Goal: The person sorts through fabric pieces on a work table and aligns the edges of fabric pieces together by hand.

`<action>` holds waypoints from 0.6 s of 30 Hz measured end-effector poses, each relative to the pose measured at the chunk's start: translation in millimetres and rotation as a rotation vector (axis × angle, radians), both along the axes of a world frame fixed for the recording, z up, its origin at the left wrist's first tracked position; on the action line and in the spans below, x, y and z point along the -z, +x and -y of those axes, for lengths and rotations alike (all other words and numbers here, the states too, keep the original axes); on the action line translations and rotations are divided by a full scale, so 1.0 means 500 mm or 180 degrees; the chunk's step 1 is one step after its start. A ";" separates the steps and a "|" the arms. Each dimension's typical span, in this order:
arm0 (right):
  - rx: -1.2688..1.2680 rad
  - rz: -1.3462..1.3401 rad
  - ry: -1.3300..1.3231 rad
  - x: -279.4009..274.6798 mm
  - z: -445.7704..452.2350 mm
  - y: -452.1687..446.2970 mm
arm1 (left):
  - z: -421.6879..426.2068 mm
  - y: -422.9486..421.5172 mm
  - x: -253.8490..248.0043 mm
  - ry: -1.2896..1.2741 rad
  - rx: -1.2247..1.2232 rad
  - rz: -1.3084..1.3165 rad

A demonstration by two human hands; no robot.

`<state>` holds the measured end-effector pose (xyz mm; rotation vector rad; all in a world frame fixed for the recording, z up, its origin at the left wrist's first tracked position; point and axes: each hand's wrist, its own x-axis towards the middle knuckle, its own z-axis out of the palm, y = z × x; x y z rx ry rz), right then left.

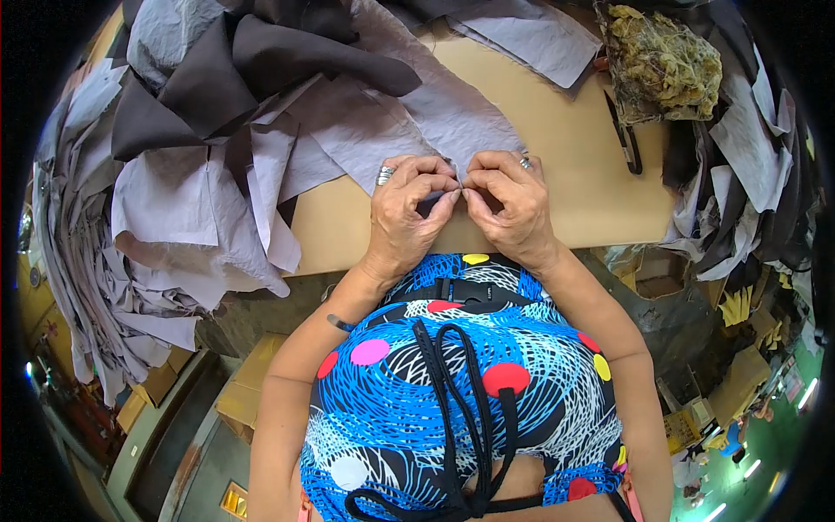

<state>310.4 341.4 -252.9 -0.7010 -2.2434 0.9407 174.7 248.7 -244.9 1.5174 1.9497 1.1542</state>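
Note:
My left hand (409, 204), with rings on one finger, pinches the edge of a light grey cloth piece (461, 113) over the table's front part. Right beside it, my right hand (509, 202), also ringed, pinches at the same spot, and the fingertips of both hands nearly touch. What lies between the fingertips is too small to make out. The cloth runs back and left from my fingers into a heap of dark and grey fabric (330, 52).
Grey cloth strips (96, 261) hang over the table's left side. On the tan table (574, 183), black scissors (622, 130) lie at the right, near a yellowish fibrous clump (665, 65). More fabric (752, 148) hangs at the right edge. Cardboard boxes (248, 383) stand below.

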 end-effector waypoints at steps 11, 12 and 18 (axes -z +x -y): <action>-0.0017 0.0016 0.0195 0.004 0.001 -0.001 | -0.001 -0.001 0.002 0.0056 0.0035 -0.0089; -0.0007 -0.0009 0.0227 0.005 0.002 -0.002 | -0.001 -0.002 0.001 0.0062 0.0039 -0.0110; 0.0062 -0.0086 0.0379 0.013 0.005 -0.010 | -0.002 0.004 0.004 0.0013 -0.0027 -0.0102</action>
